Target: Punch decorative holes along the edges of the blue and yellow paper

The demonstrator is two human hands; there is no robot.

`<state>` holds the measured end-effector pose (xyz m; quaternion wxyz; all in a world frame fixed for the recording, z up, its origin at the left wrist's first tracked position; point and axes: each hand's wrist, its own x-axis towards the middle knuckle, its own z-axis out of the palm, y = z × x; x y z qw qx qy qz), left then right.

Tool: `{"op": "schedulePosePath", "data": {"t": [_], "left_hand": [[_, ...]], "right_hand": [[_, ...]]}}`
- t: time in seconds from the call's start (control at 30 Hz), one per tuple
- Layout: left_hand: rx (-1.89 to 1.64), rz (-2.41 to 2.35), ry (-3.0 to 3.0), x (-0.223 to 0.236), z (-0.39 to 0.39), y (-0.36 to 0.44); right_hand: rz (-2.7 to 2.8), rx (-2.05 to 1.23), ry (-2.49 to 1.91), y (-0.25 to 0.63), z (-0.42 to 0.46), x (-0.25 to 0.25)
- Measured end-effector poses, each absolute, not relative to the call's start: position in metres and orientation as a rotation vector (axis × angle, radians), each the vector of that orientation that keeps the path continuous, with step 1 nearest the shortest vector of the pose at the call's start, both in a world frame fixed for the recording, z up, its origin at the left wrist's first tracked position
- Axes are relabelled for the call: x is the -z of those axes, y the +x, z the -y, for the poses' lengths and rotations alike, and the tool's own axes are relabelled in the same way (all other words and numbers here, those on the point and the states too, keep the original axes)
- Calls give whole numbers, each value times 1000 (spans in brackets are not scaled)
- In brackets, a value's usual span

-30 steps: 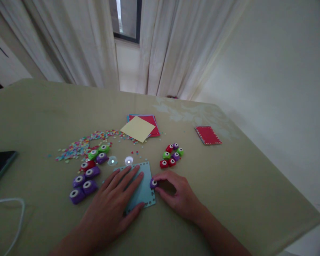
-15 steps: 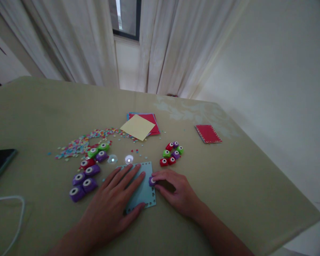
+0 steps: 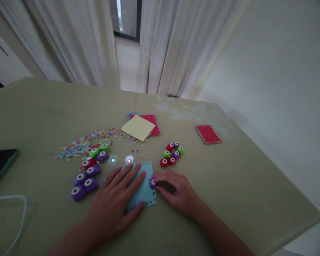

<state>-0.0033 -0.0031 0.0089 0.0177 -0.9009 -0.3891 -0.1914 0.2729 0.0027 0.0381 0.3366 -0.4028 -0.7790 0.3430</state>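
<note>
A light blue sheet of paper lies on the table with small punched shapes along its edges. My left hand rests flat across its left part, fingers spread, hiding much of that side. At the sheet's right edge, a small purple craft punch sits between the thumb and fingers of my right hand. Several small punches in red, green and purple stand beyond the right hand. Larger purple, red and green punches form a group left of the left hand.
Tiny coloured paper bits are scattered behind the large punches. A yellow sheet tops a paper stack at the back; red punched squares lie to the right. Two clear discs sit above the blue sheet. A dark device and white cable are at left.
The view has shifted very slightly. Both hands keep practically the same pose, with the purple punch still at the sheet's right edge.
</note>
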Motion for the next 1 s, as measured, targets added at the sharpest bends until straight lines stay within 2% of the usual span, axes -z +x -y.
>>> {"op": "schedulePosePath", "data": {"t": [0.4,0.57,0.7,1.0], "left_hand": [[571,1205,-2797,-7,3,-4],[579,1197,-2795,-5,1,-4],[597,1189,-2787,-4,0,-4],[636,1220,-2802,0,0,-2]], "right_hand": [[1929,-923,-1101,272,-1,-43],[1649,-1334,-1451,273,-12,-57],[1704,-1629,-1593,273,-36,-68],[2090,-1639,-1691,267,-63,-86]]}}
